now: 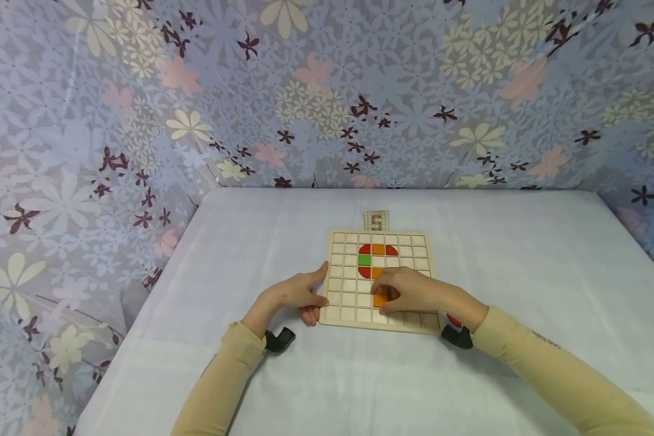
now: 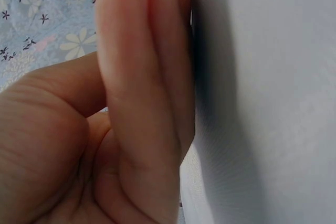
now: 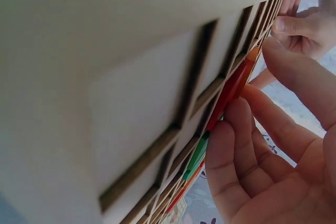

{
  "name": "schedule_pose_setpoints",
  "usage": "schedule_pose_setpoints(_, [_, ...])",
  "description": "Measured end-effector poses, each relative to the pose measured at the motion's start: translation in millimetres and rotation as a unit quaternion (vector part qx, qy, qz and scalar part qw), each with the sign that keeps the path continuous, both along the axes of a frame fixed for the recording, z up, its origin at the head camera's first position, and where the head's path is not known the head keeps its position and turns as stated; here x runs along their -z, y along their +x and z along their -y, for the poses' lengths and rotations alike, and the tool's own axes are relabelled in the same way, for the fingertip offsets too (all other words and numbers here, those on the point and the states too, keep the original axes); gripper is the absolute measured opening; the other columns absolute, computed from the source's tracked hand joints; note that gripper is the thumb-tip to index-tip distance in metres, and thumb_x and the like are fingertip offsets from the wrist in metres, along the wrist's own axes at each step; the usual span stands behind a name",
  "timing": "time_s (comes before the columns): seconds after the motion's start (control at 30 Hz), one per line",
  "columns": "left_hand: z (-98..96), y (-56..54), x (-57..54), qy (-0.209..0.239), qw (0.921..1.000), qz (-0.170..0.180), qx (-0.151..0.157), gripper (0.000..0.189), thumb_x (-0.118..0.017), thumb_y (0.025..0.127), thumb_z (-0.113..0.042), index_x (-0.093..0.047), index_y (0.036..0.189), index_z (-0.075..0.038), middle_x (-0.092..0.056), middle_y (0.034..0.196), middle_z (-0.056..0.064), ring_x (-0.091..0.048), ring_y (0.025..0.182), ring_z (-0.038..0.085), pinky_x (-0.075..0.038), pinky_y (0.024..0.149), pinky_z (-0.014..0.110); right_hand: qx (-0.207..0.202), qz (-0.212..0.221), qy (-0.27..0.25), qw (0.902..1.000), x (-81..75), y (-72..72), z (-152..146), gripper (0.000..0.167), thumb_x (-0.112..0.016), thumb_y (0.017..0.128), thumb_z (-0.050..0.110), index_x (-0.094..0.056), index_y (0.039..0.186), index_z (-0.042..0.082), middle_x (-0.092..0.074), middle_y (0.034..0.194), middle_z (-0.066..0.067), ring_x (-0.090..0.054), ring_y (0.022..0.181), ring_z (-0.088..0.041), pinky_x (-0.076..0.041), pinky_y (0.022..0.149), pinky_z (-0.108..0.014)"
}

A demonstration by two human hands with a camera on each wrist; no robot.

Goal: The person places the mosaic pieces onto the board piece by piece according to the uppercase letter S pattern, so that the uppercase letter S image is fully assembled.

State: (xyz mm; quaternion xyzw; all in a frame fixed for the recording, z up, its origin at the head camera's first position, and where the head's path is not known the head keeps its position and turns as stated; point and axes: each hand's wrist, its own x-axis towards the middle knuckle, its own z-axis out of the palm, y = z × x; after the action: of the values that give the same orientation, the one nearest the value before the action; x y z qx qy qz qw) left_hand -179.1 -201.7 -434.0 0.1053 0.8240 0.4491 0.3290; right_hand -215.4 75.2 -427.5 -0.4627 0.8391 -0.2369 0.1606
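A pale wooden grid board (image 1: 349, 284) lies on the table. My left hand (image 1: 300, 292) holds its left edge, the thumb on the rim and the index finger stretched along the side. In the left wrist view, folded fingers (image 2: 139, 77) fill the middle. Over the board's lower middle, my right hand (image 1: 414, 289) pinches an orange tile (image 1: 380, 300) between thumb and fingers, at a square of the grid. Red tiles (image 1: 365, 272), a green tile (image 1: 364, 260) and another orange tile (image 1: 378, 249) sit in squares above. The right hand covers some squares.
A small card (image 1: 376, 220) with a figure like a 5 on a grid lies behind the board. Something red (image 1: 454, 320) shows partly under the right wrist. Black straps (image 1: 280, 340) are at the wrists. Floral cloth (image 1: 327, 91) hangs behind the white-covered table (image 1: 272, 242).
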Motion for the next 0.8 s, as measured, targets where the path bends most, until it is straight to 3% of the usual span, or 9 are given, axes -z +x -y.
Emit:
schedule_pose_setpoints(0.27, [0.4, -2.8, 0.2, -0.012, 0.9999, -0.008, 0.008, 0.084, -0.057, 0.095, -0.007, 0.003, 0.152, -0.015, -0.065, 0.062, 0.015, -0.063, 0.049, 0.023, -0.056, 0.051, 0.035, -0.004, -0.018, -0.018, 0.9997, 0.8, 1.0, -0.2, 0.022, -0.077, 0.080, 0.014, -0.068, 0.099, 0.009, -0.058, 0.091, 0.004, -0.049, 0.074, -0.011, -0.045, 0.063, -0.024])
schedule_pose_setpoints(0.8, [0.9, -0.4, 4.1, -0.013, 0.9998, -0.011, 0.007, 0.083, -0.057, 0.095, -0.006, 0.003, 0.152, -0.014, -0.065, 0.063, 0.016, -0.063, 0.048, 0.023, -0.056, 0.050, 0.035, 0.010, 0.002, -0.010, 0.9999, 4.4, 0.7, -0.1, 0.024, -0.078, 0.079, 0.018, -0.066, 0.100, 0.013, -0.057, 0.089, 0.007, -0.050, 0.075, -0.011, -0.045, 0.063, -0.024])
